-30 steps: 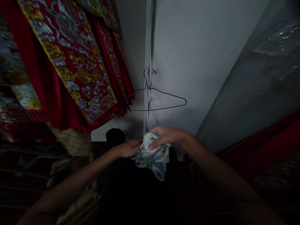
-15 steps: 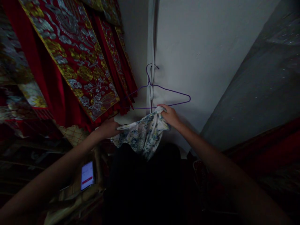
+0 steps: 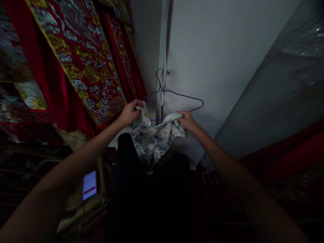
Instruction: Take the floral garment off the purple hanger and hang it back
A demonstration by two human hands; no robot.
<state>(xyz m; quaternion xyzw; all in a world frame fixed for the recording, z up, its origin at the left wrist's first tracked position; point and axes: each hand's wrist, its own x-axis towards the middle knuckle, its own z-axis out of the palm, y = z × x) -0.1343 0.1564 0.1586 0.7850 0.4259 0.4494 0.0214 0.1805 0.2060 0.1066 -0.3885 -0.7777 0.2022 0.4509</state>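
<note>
A white garment with a blue floral print [image 3: 154, 138] hangs between my two hands, its pale neckline or waist edge stretched apart and its lower part drooping between my knees. My left hand [image 3: 132, 111] is closed on the edge at the left, beside the hanger's left arm. The opposite edge is pinched in my right hand [image 3: 186, 120], just under the hanger's right end. Behind the cloth, a purple wire hanger [image 3: 183, 94] hangs by its hook at a white strap or cord [image 3: 164, 37] along the wall. The garment and my left hand cover part of its lower bar and left end.
Red cloth embroidered in gold and silver [image 3: 86, 64] hangs at the left. A lit phone [image 3: 89, 185] lies on a wooden surface at lower left. Grey, shiny sheeting [image 3: 268, 81] slopes along the right, above more red fabric [image 3: 291, 162]. A white wall [image 3: 215, 50] stands ahead.
My left hand has risen and moved right, lifting the garment's left edge up to the hanger. The neckline or waist edge now gapes wider. My right hand has shifted slightly right.
</note>
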